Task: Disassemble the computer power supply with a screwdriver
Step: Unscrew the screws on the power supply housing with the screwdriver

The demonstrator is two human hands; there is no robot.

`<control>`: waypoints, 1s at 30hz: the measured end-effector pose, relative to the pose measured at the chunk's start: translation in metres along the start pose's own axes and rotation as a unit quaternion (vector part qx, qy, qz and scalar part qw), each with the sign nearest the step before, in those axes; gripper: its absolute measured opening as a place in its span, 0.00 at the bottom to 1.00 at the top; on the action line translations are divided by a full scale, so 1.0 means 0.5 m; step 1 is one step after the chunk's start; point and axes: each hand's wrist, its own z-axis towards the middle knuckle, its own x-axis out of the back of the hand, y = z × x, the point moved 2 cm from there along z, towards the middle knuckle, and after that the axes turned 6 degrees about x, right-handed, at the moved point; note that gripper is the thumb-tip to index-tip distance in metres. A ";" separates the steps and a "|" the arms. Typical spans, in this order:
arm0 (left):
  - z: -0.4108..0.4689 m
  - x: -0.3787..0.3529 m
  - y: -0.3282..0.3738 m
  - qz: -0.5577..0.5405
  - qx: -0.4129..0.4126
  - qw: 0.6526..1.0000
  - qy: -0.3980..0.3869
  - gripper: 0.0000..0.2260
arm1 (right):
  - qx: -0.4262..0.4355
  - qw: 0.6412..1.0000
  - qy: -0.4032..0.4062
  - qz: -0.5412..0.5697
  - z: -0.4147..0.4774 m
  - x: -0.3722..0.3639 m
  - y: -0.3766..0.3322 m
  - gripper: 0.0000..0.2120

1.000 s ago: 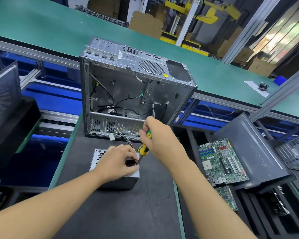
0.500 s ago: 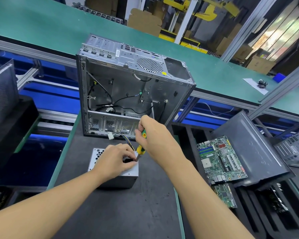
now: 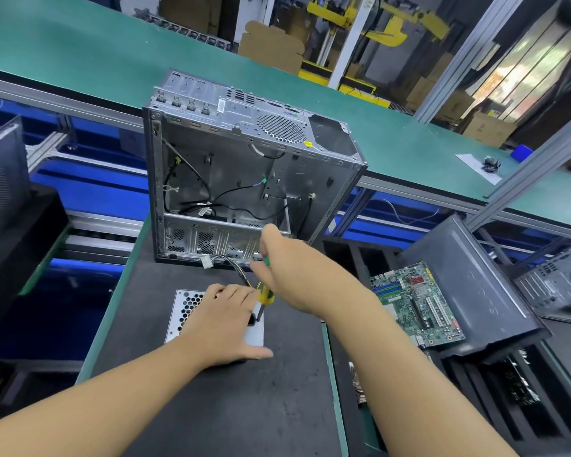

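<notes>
A silver power supply [image 3: 183,311] with a honeycomb grille lies flat on the black mat, its coloured cable bundle [image 3: 233,262] running toward the case. My left hand [image 3: 223,324] rests flat on top of it, fingers spread and thumb out at the near right corner. My right hand [image 3: 284,265] grips a screwdriver [image 3: 265,295] with a yellow and green handle. Its dark tip points down at the supply's right edge, beside a black socket. The hand hides most of the supply's top.
An emptied metal computer case [image 3: 244,173] stands open just behind the supply. A motherboard [image 3: 416,305] and a dark side panel [image 3: 468,285] lie in a bin to the right. A green conveyor belt [image 3: 112,51] runs along the back. Black bins sit at left.
My left hand has flattened out over the supply, with the thumb now spread to the near right. My right hand holds the screwdriver in about the same spot at the supply's right edge.
</notes>
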 end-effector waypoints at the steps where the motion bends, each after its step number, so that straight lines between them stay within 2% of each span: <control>1: 0.000 -0.002 0.003 0.011 -0.001 1.000 0.007 0.41 | 0.008 0.999 -0.022 0.023 -0.005 0.006 0.002 0.08; 5: -0.001 -0.005 0.005 0.033 -0.012 0.997 0.067 0.38 | -0.009 0.996 -0.066 0.055 -0.022 0.013 0.004 0.09; 7: 0.000 -0.006 0.005 0.032 -0.008 0.998 0.057 0.38 | -0.064 0.997 -0.040 0.005 -0.024 0.012 -0.003 0.12; 9: 0.000 -0.009 0.002 0.035 0.004 0.999 0.038 0.39 | -0.112 0.989 -0.011 -0.094 -0.025 0.012 -0.005 0.19; 11: 0.000 -0.008 0.001 0.038 0.006 0.999 0.038 0.39 | -0.097 0.985 0.004 -0.141 -0.027 0.014 -0.006 0.18; 14: 0.001 -0.008 0.002 0.046 -0.001 0.998 0.052 0.36 | -0.055 0.996 -0.063 -0.017 -0.038 0.021 -0.003 0.10; 16: 0.001 -0.007 0.003 0.049 -0.005 0.997 0.061 0.35 | -0.043 0.992 -0.120 0.019 -0.047 0.029 0.000 0.14; 20: 0.002 -0.006 0.007 0.068 0.009 0.997 0.035 0.38 | -0.135 0.987 -0.063 -0.057 -0.049 0.025 0.011 0.27; 21: 0.001 -0.006 0.008 0.069 0.013 0.997 0.025 0.38 | -0.151 0.984 -0.045 -0.081 -0.047 0.023 0.012 0.27; 23: 0.000 -0.003 0.008 0.064 0.018 0.997 0.024 0.36 | -0.118 0.986 -0.011 -0.115 -0.043 0.021 0.013 0.20; 24: 0.000 -0.001 0.008 0.059 0.020 0.998 0.021 0.35 | -0.091 0.991 -0.009 -0.098 -0.041 0.021 0.015 0.15; 26: 0.001 0.002 0.008 0.050 0.025 0.998 0.014 0.33 | -0.056 0.997 -0.056 -0.026 -0.042 0.026 0.021 0.08; 28: 0.000 0.006 0.011 0.047 0.023 0.998 0.019 0.32 | -0.038 0.992 -0.117 0.012 -0.046 0.034 0.023 0.15; 30: -0.002 0.010 0.017 0.052 0.026 0.998 0.009 0.32 | -0.052 0.993 -0.109 -0.007 -0.049 0.031 0.025 0.21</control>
